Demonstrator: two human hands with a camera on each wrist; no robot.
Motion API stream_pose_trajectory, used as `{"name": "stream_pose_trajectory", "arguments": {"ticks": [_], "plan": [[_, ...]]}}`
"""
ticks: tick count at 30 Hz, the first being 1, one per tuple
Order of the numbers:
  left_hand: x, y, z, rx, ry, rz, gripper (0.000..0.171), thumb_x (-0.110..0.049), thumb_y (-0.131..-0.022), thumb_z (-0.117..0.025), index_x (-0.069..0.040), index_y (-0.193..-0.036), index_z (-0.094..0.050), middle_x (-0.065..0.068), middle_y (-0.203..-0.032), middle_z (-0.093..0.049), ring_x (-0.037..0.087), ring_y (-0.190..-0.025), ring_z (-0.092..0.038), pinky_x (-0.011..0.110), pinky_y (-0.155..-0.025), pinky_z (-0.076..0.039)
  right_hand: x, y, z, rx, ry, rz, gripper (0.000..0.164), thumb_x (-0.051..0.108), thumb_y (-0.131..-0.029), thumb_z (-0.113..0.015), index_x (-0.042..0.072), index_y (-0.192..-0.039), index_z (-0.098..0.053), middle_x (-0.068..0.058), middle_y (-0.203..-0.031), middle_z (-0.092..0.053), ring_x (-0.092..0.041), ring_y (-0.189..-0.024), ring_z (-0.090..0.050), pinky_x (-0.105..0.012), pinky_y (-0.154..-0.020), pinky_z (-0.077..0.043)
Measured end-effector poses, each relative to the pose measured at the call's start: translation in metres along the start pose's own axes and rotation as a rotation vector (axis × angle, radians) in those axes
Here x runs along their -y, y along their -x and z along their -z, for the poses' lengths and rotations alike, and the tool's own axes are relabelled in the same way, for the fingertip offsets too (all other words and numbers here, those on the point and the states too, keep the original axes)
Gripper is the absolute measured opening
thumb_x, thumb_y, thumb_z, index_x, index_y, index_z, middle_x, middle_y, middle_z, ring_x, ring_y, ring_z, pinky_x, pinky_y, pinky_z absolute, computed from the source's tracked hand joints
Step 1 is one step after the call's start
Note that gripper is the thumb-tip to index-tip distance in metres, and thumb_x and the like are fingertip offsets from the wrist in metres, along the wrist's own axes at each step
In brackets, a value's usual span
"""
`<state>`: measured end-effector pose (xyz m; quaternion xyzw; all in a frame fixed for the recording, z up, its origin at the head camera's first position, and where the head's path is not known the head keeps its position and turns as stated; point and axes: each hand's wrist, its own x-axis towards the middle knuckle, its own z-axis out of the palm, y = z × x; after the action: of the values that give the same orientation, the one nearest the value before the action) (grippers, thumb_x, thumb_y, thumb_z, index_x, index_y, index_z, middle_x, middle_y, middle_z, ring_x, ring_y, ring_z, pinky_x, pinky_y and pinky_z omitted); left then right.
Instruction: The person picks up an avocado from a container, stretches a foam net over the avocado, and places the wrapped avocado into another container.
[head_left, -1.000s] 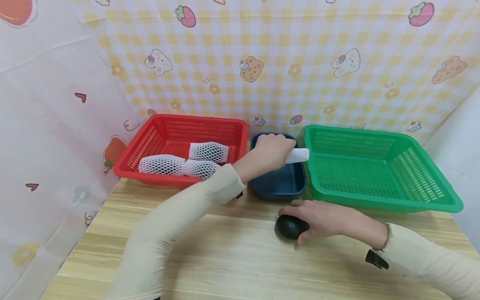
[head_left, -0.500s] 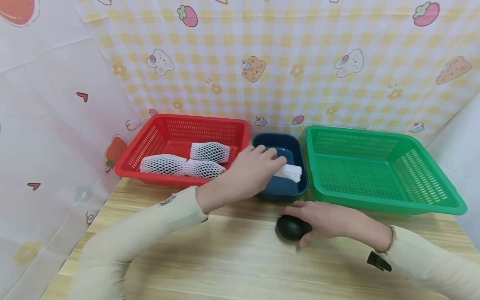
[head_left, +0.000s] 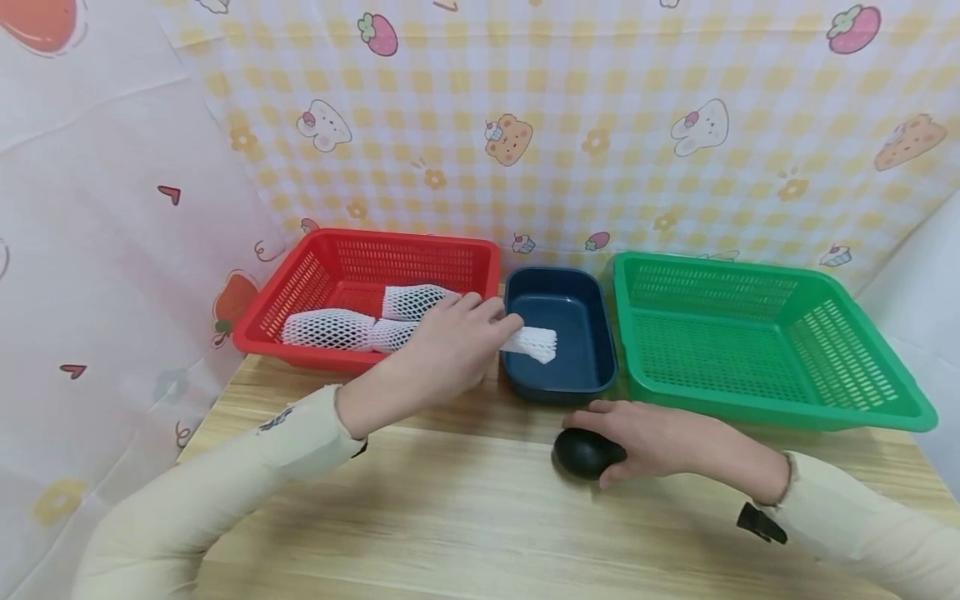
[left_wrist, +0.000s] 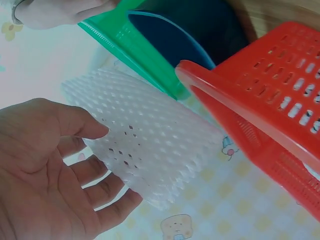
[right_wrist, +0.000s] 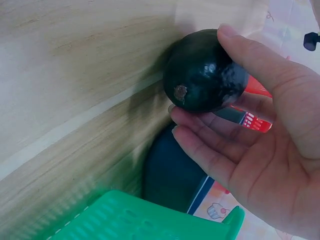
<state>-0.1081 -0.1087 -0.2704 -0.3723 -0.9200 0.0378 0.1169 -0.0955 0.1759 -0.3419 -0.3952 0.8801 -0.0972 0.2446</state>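
Observation:
My left hand (head_left: 450, 346) pinches a white foam net sleeve (head_left: 534, 343) between thumb and fingers. In the left wrist view the foam net sleeve (left_wrist: 145, 135) looks flat. It overlaps the left part of the dark blue bin (head_left: 573, 354) in the head view. On the table in front of that bin, my right hand (head_left: 660, 437) grips a dark, glossy avocado (head_left: 587, 454), thumb on one side and fingers on the other. A brown stem scar shows on the avocado (right_wrist: 202, 72) in the right wrist view.
To the left stands a red basket (head_left: 315, 358), where several dark items in white foam nets (head_left: 328, 329) lie, partly behind my left hand. A green slotted basket (head_left: 750, 407) stands on the right. Behind them hangs a checked cloth (head_left: 420, 92); wooden tabletop (head_left: 465, 517) spreads in front.
My left hand has drawn the foam net sleeve out of the blue bin, leftward toward the red basket. My right hand and the avocado have stayed in place.

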Motion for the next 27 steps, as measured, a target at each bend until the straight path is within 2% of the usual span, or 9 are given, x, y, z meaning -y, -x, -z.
{"name": "stream_pose_trajectory", "arguments": {"ticks": [4,8,12,14,18,23,25,27], "plan": [[0.004,0.002,-0.003,-0.027,-0.001,-0.012,0.06,-0.029,-0.076,-0.09,-0.013,-0.128,-0.065,0.01,-0.119,-0.066,0.026,-0.1,-0.062,0.04,-0.091,-0.052,0.001,0.002,0.003,-0.014,0.005,0.013,0.07,0.034,-0.082,-0.087,0.016,-0.142,-0.056,-0.006,-0.128,-0.059,-0.021,-0.104,-0.062,-0.043,-0.086,-0.054],[0.005,0.003,-0.004,-0.023,0.012,-0.003,0.06,-0.029,-0.076,-0.09,-0.013,-0.129,-0.065,0.01,-0.119,-0.065,0.026,-0.101,-0.062,0.041,-0.092,-0.052,0.004,0.006,0.01,-0.039,0.02,0.039,0.068,0.035,-0.085,-0.085,0.013,-0.142,-0.056,-0.007,-0.128,-0.059,-0.022,-0.104,-0.063,-0.041,-0.084,-0.056],[0.007,0.004,-0.002,-0.016,0.043,0.005,0.059,-0.027,-0.078,-0.089,-0.013,-0.13,-0.065,0.01,-0.121,-0.065,0.026,-0.103,-0.061,0.04,-0.093,-0.052,0.007,0.01,0.02,-0.111,0.052,0.091,0.062,0.034,-0.087,-0.082,0.01,-0.139,-0.058,-0.006,-0.125,-0.061,-0.021,-0.103,-0.064,-0.036,-0.081,-0.056],[0.008,0.005,-0.001,-0.013,0.067,0.006,0.058,-0.026,-0.079,-0.089,-0.013,-0.13,-0.064,0.01,-0.121,-0.065,0.025,-0.104,-0.061,0.039,-0.093,-0.052,0.008,0.012,0.026,-0.19,0.058,0.137,0.055,0.03,-0.089,-0.081,0.009,-0.136,-0.061,-0.004,-0.12,-0.064,-0.018,-0.098,-0.065,-0.032,-0.077,-0.057],[0.01,0.004,0.002,-0.005,0.147,0.011,0.055,-0.022,-0.083,-0.086,-0.013,-0.132,-0.063,0.009,-0.122,-0.065,0.024,-0.103,-0.061,0.037,-0.091,-0.053,0.007,0.012,0.037,-0.416,0.064,0.232,0.047,0.022,-0.088,-0.083,0.008,-0.129,-0.065,0.004,-0.11,-0.064,-0.007,-0.087,-0.063,-0.023,-0.07,-0.054],[0.01,0.003,0.007,-0.041,0.242,-0.014,0.047,-0.018,-0.088,-0.08,-0.013,-0.132,-0.063,0.006,-0.117,-0.067,0.02,-0.095,-0.063,0.032,-0.082,-0.055,0.007,0.007,0.043,-0.684,0.086,0.32,0.056,0.01,-0.076,-0.091,0.008,-0.125,-0.066,0.004,-0.105,-0.06,-0.008,-0.08,-0.06,-0.018,-0.064,-0.051],[0.01,0.002,0.009,-0.063,0.29,-0.04,0.043,-0.016,-0.09,-0.078,-0.013,-0.13,-0.064,0.005,-0.113,-0.067,0.018,-0.09,-0.063,0.03,-0.078,-0.055,0.006,0.004,0.044,-0.757,0.086,0.365,0.052,0.017,-0.079,-0.09,0.008,-0.124,-0.065,0.002,-0.104,-0.059,-0.01,-0.077,-0.059,-0.016,-0.061,-0.048],[0.01,0.001,0.01,-0.076,0.344,-0.066,0.038,-0.013,-0.092,-0.075,-0.012,-0.129,-0.064,0.004,-0.111,-0.068,0.016,-0.087,-0.063,0.028,-0.076,-0.055,0.005,0.001,0.045,-0.81,0.08,0.408,0.045,0.03,-0.087,-0.082,0.008,-0.122,-0.065,-0.001,-0.104,-0.059,-0.01,-0.074,-0.057,-0.014,-0.06,-0.046]]}}
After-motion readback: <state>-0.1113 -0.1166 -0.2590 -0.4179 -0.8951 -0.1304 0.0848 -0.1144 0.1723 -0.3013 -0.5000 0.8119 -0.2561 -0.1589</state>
